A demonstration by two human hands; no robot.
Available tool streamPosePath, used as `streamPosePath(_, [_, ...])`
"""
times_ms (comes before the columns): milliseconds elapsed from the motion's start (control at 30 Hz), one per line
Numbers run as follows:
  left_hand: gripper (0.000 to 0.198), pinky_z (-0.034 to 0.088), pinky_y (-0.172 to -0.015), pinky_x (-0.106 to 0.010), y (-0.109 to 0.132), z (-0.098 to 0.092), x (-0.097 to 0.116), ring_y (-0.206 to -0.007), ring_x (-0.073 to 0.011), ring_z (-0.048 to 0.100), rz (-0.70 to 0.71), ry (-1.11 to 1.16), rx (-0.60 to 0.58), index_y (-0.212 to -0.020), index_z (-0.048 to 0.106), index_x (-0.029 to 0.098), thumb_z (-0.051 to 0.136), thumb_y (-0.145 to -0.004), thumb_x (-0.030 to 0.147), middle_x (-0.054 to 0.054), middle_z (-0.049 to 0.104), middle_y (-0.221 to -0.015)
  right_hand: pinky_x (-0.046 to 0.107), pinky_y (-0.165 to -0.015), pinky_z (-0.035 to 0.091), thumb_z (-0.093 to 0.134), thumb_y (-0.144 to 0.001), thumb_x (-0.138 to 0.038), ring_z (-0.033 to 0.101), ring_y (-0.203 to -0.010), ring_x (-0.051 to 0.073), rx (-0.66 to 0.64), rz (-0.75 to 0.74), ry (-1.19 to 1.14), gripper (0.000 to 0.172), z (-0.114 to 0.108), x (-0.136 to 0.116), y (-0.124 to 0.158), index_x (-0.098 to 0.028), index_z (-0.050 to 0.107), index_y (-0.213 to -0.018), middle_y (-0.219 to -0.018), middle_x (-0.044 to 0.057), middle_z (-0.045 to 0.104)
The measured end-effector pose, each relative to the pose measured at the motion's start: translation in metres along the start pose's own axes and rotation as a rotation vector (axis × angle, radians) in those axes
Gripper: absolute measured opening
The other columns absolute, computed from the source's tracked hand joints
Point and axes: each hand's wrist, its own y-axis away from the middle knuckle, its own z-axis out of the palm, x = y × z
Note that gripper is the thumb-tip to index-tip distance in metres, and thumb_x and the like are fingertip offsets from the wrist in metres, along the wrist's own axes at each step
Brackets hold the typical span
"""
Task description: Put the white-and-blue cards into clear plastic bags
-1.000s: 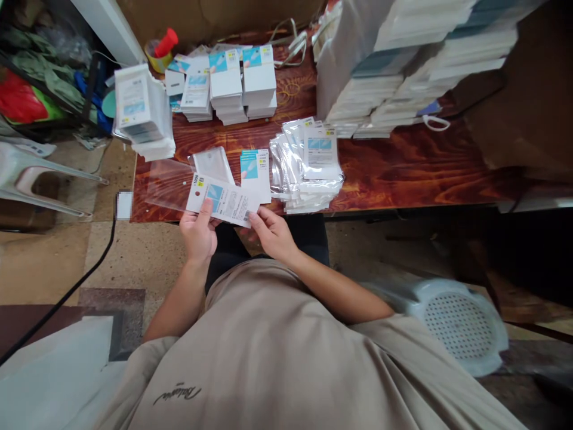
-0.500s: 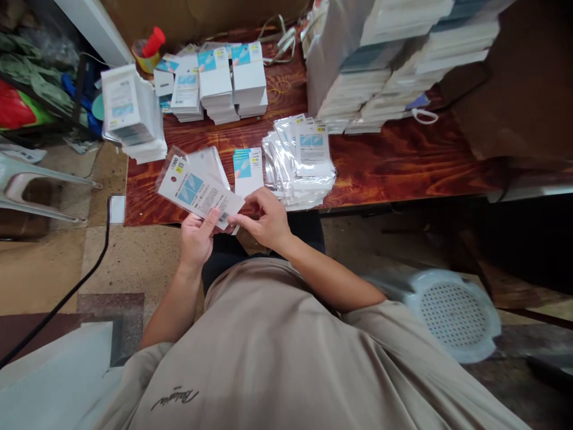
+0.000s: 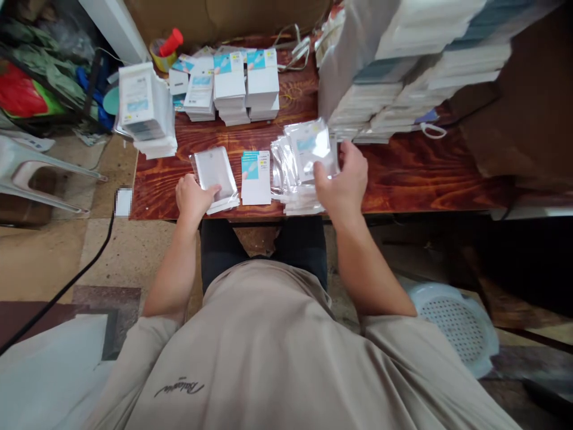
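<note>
My left hand (image 3: 193,197) rests at the near left edge of a stack of clear plastic sleeves (image 3: 215,167), thumb stretched over them and fingers apart. My right hand (image 3: 344,185) grips the right side of a bagged printed card (image 3: 307,143), its thumb on top and its fingers at the edge. Glare covers part of that card, which lies over a pile of bagged cards (image 3: 282,170). Between the sleeves and the pile sits a small fanned stack of loose blue-and-white cards (image 3: 256,179), touched by neither hand.
Stacks of cards (image 3: 230,83) line the back of the wooden table (image 3: 403,179). A block of bagged cards (image 3: 143,104) stands at the back left. Tall wrapped stacks (image 3: 371,95) rise at the back right. A plastic stool (image 3: 456,322) is on the floor to my right.
The bagged card has gone from my left hand to the right-hand pile, now in my right hand. My left hand has come down onto the sleeves. The view has shifted slightly.
</note>
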Motion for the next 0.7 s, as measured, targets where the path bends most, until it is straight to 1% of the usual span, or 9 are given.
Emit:
streamPosePath(67, [0.049,0.049,-0.1,-0.053,-0.01,0.0,-0.005,-0.104,-0.0365,0.066,-0.035,-0.008,-0.052,-0.093,0.06,0.021,0.093,-0.061,0.04,-0.014,0.07,-0.102,0.057,-0.109,0.047,0.057,-0.101,-0.046,0.061,-0.13,0.036,-0.172,-0.169,0.097,0.048,0.006,-0.023,0.011,-0.015,0.064,-0.137,-0.137,0.021,0.068])
streamPosePath(167, [0.034,0.051,-0.089,-0.045,-0.018,-0.004,-0.007,-0.086,-0.0298,0.067,-0.067,-0.023,-0.107,-0.081,0.061,0.022,0.089,-0.066,0.036,-0.009,0.07,-0.087,0.051,-0.109,0.044,0.063,-0.099,-0.034,0.06,-0.129,0.034,-0.548,-0.463,0.166,0.032,0.022,-0.062,0.021,-0.013,0.072,-0.121,-0.128,0.018,0.073])
streamPosePath(233, [0.023,0.05,-0.085,-0.043,-0.019,-0.009,-0.008,-0.081,-0.0285,0.067,-0.046,-0.03,-0.111,-0.076,0.064,0.021,0.082,-0.073,0.035,-0.009,0.07,-0.081,0.046,-0.104,0.045,0.067,-0.097,-0.031,0.061,-0.125,0.034,-0.744,-0.591,0.266,0.029,0.033,-0.078,0.019,-0.009,0.073,-0.114,-0.125,0.02,0.074])
streamPosePath(333, [0.018,0.048,-0.087,-0.045,-0.016,-0.018,-0.011,-0.084,-0.0309,0.069,0.031,-0.031,-0.068,-0.078,0.071,0.02,0.072,-0.084,0.037,-0.012,0.073,-0.08,0.041,-0.087,0.048,0.055,-0.101,-0.02,0.068,-0.108,0.033,-0.924,-0.695,0.425,0.024,0.04,-0.087,0.011,-0.005,0.072,-0.11,-0.116,0.022,0.074])
streamPosePath(433, [0.024,0.049,-0.089,-0.043,-0.009,-0.023,-0.014,-0.092,-0.0315,0.071,0.117,0.088,0.013,-0.078,0.072,0.02,0.065,-0.092,0.037,-0.014,0.075,-0.085,0.038,-0.076,0.047,0.042,-0.102,-0.011,0.07,-0.103,0.033,-0.952,-0.78,0.506,0.031,0.038,-0.09,0.009,-0.004,0.071,-0.113,-0.112,0.024,0.073])
streamPosePath(500, [0.024,0.053,-0.084,-0.038,-0.007,-0.022,-0.012,-0.088,-0.0274,0.072,0.107,0.336,0.065,-0.078,0.073,0.019,0.067,-0.092,0.038,-0.013,0.075,-0.084,0.037,-0.073,0.046,0.04,-0.101,-0.008,0.071,-0.1,0.033,-0.951,-0.795,0.514,0.033,0.037,-0.091,0.01,-0.003,0.069,-0.115,-0.109,0.024,0.074])
streamPosePath(567, [0.023,0.056,-0.073,-0.032,-0.006,-0.017,-0.008,-0.077,-0.0216,0.072,0.017,0.654,0.069,-0.08,0.074,0.018,0.073,-0.088,0.04,-0.009,0.074,-0.079,0.036,-0.071,0.046,0.04,-0.1,-0.008,0.072,-0.093,0.03,-0.943,-0.756,0.485,0.032,0.036,-0.089,0.009,-0.004,0.069,-0.114,-0.105,0.022,0.075])
streamPosePath(633, [0.026,0.058,-0.064,-0.029,-0.006,-0.012,-0.002,-0.067,-0.0175,0.071,-0.096,0.905,0.047,-0.082,0.075,0.018,0.08,-0.082,0.044,-0.006,0.074,-0.075,0.036,-0.071,0.047,0.041,-0.101,-0.011,0.073,-0.087,0.029,-0.843,-0.647,0.408,0.031,0.033,-0.085,0.006,-0.007,0.07,-0.111,-0.098,0.019,0.077])
streamPosePath(700, [0.031,0.059,-0.062,-0.027,-0.005,-0.008,0.003,-0.066,-0.0164,0.072,-0.162,1.043,0.026,-0.081,0.074,0.019,0.086,-0.077,0.046,-0.005,0.074,-0.074,0.036,-0.071,0.05,0.043,-0.104,-0.021,0.073,-0.086,0.027,-0.607,-0.459,0.237,0.031,0.024,-0.081,0.004,-0.011,0.071,-0.112,-0.093,0.015,0.078])
